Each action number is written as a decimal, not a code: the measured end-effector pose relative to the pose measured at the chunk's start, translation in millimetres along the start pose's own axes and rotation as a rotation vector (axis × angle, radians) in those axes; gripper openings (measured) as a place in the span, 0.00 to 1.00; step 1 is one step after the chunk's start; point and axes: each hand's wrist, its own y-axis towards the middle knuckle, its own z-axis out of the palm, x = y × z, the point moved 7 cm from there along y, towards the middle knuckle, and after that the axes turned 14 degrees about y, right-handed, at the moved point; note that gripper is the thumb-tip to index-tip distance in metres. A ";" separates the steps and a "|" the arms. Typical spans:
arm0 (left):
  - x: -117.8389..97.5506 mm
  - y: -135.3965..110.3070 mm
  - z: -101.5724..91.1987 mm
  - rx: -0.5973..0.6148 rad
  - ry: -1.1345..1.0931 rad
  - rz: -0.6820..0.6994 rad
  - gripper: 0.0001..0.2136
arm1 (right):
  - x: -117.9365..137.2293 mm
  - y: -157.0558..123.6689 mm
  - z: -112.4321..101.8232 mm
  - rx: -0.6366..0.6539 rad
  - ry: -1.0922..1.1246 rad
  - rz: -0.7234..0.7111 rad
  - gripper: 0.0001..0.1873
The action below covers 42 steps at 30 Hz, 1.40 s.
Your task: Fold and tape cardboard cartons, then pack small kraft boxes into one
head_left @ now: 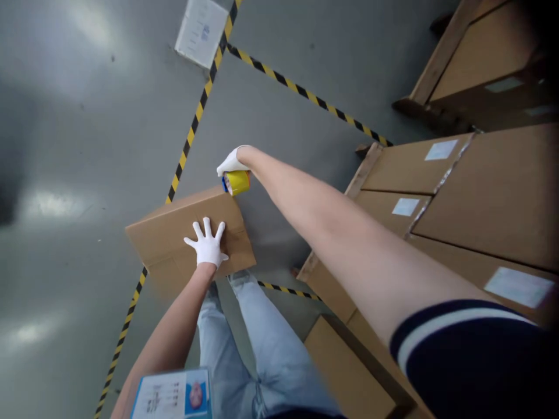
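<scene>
At edge of carton (170, 240), yellow roll (238, 182), open floor (279, 122) beyond

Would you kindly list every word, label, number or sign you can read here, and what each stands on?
None can be read.
White box on the floor: printed marks, too blurred.
Badge: small print, too blurred.
White labels on the stacked cartons: too blurred.
Yellow roll in the right hand: no text discernible.
Carton under the left hand: no text discernible.
</scene>
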 end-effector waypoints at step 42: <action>137.4 -70.5 41.6 0.029 0.162 -0.040 0.56 | 86.1 -118.8 133.3 -0.400 0.356 -0.132 0.24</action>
